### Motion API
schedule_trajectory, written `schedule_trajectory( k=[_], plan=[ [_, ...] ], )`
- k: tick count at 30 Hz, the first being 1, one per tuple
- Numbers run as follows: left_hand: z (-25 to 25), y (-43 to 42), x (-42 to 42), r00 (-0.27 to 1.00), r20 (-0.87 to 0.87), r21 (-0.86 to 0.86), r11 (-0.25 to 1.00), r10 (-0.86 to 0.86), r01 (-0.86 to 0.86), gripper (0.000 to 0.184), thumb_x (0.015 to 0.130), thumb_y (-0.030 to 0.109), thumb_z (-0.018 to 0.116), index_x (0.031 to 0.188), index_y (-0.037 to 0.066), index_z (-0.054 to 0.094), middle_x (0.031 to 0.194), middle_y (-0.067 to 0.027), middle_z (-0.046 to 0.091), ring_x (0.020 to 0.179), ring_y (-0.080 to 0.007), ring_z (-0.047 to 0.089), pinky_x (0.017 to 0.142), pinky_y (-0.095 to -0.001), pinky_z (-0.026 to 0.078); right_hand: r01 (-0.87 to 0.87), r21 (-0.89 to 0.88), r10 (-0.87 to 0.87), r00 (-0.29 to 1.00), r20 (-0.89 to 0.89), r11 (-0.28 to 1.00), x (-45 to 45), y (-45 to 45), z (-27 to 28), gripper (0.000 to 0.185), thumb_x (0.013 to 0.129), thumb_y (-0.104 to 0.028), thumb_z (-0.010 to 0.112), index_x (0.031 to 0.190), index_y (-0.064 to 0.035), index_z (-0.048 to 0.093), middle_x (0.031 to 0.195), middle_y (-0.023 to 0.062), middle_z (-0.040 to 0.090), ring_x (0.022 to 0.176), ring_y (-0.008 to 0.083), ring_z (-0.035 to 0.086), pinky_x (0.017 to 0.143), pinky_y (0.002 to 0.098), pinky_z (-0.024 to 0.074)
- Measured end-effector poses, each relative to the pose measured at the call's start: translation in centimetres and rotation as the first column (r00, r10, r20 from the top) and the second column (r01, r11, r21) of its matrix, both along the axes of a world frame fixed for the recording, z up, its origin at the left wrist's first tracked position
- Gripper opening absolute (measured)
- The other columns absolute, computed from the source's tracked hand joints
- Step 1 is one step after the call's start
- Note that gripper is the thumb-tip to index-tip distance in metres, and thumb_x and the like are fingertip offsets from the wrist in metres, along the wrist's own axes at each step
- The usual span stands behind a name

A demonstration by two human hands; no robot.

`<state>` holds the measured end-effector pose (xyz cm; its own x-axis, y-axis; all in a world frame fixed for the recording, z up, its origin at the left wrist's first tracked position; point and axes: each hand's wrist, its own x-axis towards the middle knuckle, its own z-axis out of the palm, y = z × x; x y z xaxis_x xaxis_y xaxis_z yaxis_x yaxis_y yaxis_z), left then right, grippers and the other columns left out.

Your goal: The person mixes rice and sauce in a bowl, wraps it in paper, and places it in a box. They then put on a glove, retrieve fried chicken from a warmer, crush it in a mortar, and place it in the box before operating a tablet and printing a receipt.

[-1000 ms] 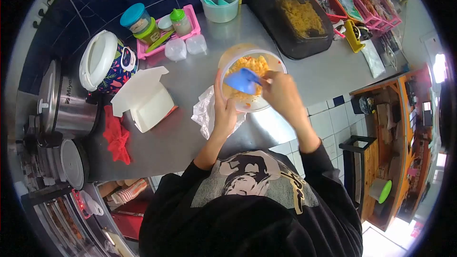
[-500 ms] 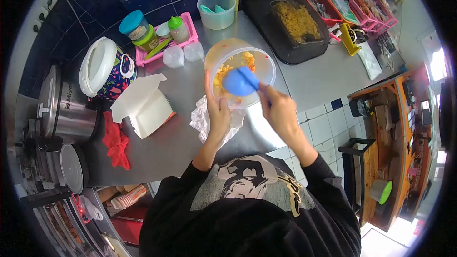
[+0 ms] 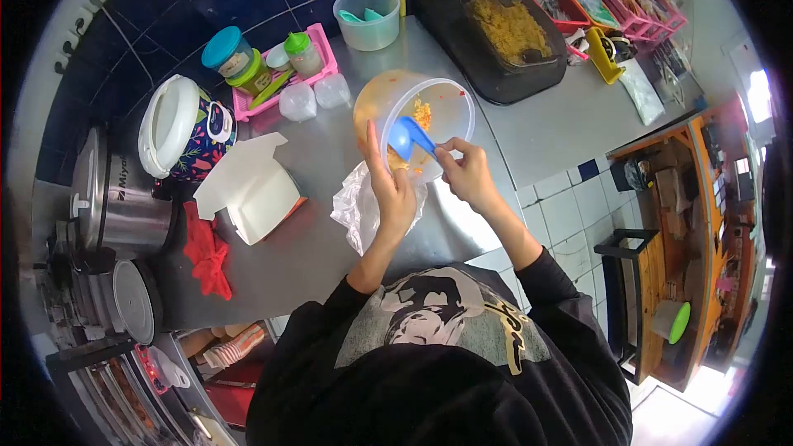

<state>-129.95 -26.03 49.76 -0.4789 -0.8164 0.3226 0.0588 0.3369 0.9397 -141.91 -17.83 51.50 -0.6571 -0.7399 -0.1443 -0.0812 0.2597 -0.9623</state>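
Observation:
My right hand (image 3: 469, 175) grips the handle of a blue serving scoop (image 3: 402, 137), whose rounded bowl is down inside a translucent plastic tub (image 3: 369, 99). Yellow-orange food (image 3: 422, 114), looking like rice, clings to the tub's inside; some is hidden behind the scoop. The tub is tilted, its mouth turned towards me and to the right. My left hand (image 3: 393, 194) holds the tub at its near left side, fingers stretched along the wall. Below the tub lies a crumpled sheet of wrapping paper (image 3: 353, 213). Left of it stands an open white takeaway box (image 3: 263, 202).
A pink tray (image 3: 324, 48) with jars stands behind, near a clear tub (image 3: 369, 33) holding green items. Yellow food in a container (image 3: 510, 29) rests on a black surface at back right. A floral rice cooker (image 3: 175, 128) and red cloth (image 3: 206, 252) are at left.
The tub has tipped further towards me and the right. The scoop has turned and sunk deeper into it, and my right hand has drawn slightly closer to the rim.

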Motion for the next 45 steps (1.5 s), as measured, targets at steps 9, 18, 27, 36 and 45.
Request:
schedule_trajectory(
  k=[9,18,27,36,45],
  plan=[
    [0.5,0.9,-0.1,0.997,0.069,-0.114,0.993,0.044,-0.036,0.078,0.075,-0.01,0.031,0.149,0.002,0.01,0.153,-0.0228,0.011,0.144,-0.0338,0.006,0.116,-0.0421,0.007,0.067,-0.133,0.098,0.38,0.92,0.989,-1.4,-0.5,1.7,0.009,0.096,-0.016,0.048,0.102,-0.0094,0.048,0.063,0.0028,0.046,0.04,0.0045,0.028,0.033,0.02,0.0174],
    [0.4,-0.3,-1.1,0.994,-0.111,0.046,0.999,0.01,-0.005,0.08,0.074,-0.01,0.031,0.149,0.003,0.008,0.153,-0.0216,0.01,0.143,-0.0337,0.01,0.116,-0.043,0.01,0.228,-0.175,-0.228,0.973,0.023,0.958,1.3,-0.1,2.7,0.015,0.093,-0.013,0.056,0.105,-0.0055,0.058,0.056,0.0068,0.053,0.041,0.0112,0.046,0.035,0.0263,0.0312],
    [1.8,-0.3,-0.8,0.974,-0.207,0.186,0.974,-0.089,0.128,0.083,0.074,-0.014,0.028,0.15,0.012,0.009,0.151,-0.0184,0.015,0.138,-0.0324,0.023,0.11,-0.0395,0.033,-0.01,-0.115,-0.083,0.631,-0.771,0.993,-0.8,-0.4,2.4,0.022,0.088,-0.012,0.062,0.109,-0.0052,0.062,0.064,0.0177,0.061,0.05,0.0296,0.06,0.047,0.0377,0.0458],
    [-1.3,-2.3,-0.3,0.948,-0.29,0.37,0.898,-0.134,0.24,0.08,0.076,-0.011,0.031,0.15,0.011,0.008,0.15,-0.0179,0.019,0.137,-0.0319,0.026,0.111,-0.0391,0.032,-0.078,0.066,0.095,0.478,-0.873,0.995,-1.6,-0.1,4.7,0.039,0.084,-0.014,0.06,0.122,-0.0108,0.051,0.066,0.0127,0.057,0.051,0.0318,0.059,0.046,0.0421,0.0471],
    [1.0,-5.3,0.6,0.935,-0.274,0.401,0.857,-0.224,0.323,0.074,0.078,-0.01,0.032,0.148,0.003,0.012,0.148,-0.0167,0.025,0.137,-0.0297,0.028,0.113,-0.0384,0.027,-0.229,0.323,0.367,0.187,-0.911,0.918,-1.7,0.0,7.3,0.046,0.081,-0.009,0.055,0.126,-0.0068,0.048,0.08,0.0123,0.059,0.059,0.0258,0.064,0.046,0.037,0.05]
  ],
)
